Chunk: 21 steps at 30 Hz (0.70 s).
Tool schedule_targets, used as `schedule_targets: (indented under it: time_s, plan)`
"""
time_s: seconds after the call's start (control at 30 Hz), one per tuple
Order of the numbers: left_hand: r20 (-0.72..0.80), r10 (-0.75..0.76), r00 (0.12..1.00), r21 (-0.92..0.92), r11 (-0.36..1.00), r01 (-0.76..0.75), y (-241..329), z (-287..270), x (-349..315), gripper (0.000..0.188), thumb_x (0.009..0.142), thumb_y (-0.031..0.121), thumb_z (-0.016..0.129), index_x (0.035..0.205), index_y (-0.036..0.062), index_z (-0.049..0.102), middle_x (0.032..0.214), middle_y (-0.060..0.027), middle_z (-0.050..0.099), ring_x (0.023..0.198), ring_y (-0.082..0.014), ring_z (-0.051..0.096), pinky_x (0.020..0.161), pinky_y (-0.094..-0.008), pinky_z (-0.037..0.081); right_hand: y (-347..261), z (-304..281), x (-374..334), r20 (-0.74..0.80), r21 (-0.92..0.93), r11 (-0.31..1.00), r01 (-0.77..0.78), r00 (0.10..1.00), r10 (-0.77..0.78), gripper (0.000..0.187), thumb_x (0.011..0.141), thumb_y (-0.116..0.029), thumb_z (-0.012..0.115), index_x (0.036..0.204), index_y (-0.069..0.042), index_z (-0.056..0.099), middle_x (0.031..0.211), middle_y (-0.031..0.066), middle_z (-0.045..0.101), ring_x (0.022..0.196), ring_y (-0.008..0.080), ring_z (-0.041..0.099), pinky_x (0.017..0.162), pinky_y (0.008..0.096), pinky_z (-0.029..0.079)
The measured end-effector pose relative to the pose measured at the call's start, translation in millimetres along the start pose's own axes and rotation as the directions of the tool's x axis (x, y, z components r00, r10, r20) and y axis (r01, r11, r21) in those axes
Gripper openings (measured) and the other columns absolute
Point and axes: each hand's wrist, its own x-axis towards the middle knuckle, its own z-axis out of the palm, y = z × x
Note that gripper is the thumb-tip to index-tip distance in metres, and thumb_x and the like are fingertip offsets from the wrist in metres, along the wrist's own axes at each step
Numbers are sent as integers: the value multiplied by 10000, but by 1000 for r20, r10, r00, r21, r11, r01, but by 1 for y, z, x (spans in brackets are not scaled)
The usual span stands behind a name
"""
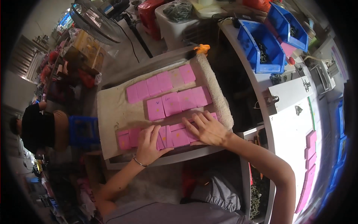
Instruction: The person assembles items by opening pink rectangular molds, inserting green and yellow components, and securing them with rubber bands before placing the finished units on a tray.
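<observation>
Several flat pink blocks [172,104] lie in three rows on a beige towel-like cloth in front of me. Some carry small yellow marks or pen strokes. Across the nearest row, my left hand [148,145] straddles a pink block, fingers over its top and thumb along the near edge. Further right on that row, my right hand [209,130] grips the blocks, its fingers spread toward the far side and the thumb at the near side. Between the hands, narrow pink pieces [164,137] stand or lean against each other. My palms hide part of the row.
A rolled cloth edge [216,93] borders the work surface on the right, with an orange clip or tie [201,49] at its far end. Blue bins [261,46] of dark parts stand on the white bench. A fan [95,22] is far left; another person [41,127] sits left.
</observation>
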Motion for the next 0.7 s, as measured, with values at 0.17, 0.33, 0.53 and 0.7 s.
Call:
schedule_targets:
  time_s: [0.17,0.33,0.53,0.7]
  plan:
    - [68,-10,998,3,1000,10,-3,10,10,867,588,452,795,1223,-18,437,1157,-158,433,1049,-327,431,898,-444,359,3,16,-6,14,75,995,-59,998,58,787,784,-539,540,1331,4,383,1072,176,493,1026,301,473,893,436,374]
    - [51,-5,999,12,1000,4,-10,11,4,901,579,450,801,1235,-25,408,1171,-160,407,1061,-337,421,911,-460,359,1,18,2,-45,43,998,-37,998,39,787,775,-541,536,1337,-13,380,1104,193,488,1034,316,476,900,440,373]
    - [251,-57,966,-114,990,88,5,8,19,884,621,388,794,1294,4,370,1307,-189,328,1241,-396,289,1041,-491,249,-3,17,-1,116,224,942,-250,967,229,864,720,-548,628,1395,-110,312,1201,184,447,1134,337,420,952,457,321]
    - [143,-109,984,-25,993,113,-26,-15,9,838,710,439,714,1315,-11,349,1327,-229,328,1272,-422,257,1058,-508,217,-5,25,-5,2,239,932,-271,960,279,896,714,-560,634,1389,-74,300,1218,200,438,1172,358,394,993,476,293]
